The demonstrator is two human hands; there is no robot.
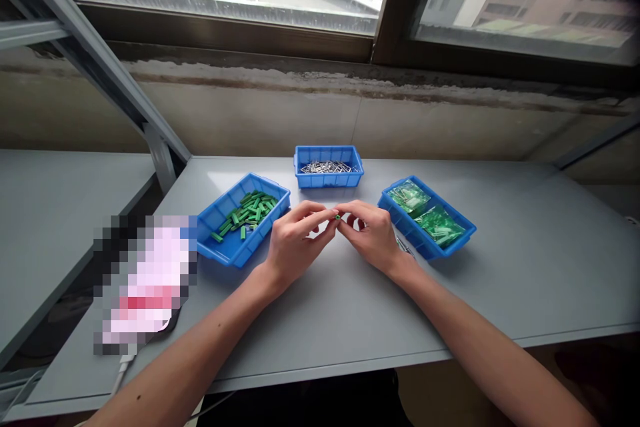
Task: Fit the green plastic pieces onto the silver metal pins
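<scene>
My left hand (299, 235) and my right hand (373, 232) meet fingertip to fingertip above the middle of the table. Between them shows the end of a small green piece (338, 217), pinched by the fingers of both hands; most of it is hidden. To the left, a blue bin (227, 250) holds many short green pieces (255, 209) of block-like shape. Behind the hands, a smaller blue bin (327, 181) contains thin silvery metal pins (326, 167). Clear bags of green parts (440, 225) lie in the blue bin (429, 250) at the right.
Beside my right wrist, some thin metal pieces (405, 247) lie on the grey table (330, 320), partly covered. A blurred-out device (150, 280) with a white cable (123, 370) rests at the left. A metal frame (107, 57) slants down by the table's left side, and a window stands behind.
</scene>
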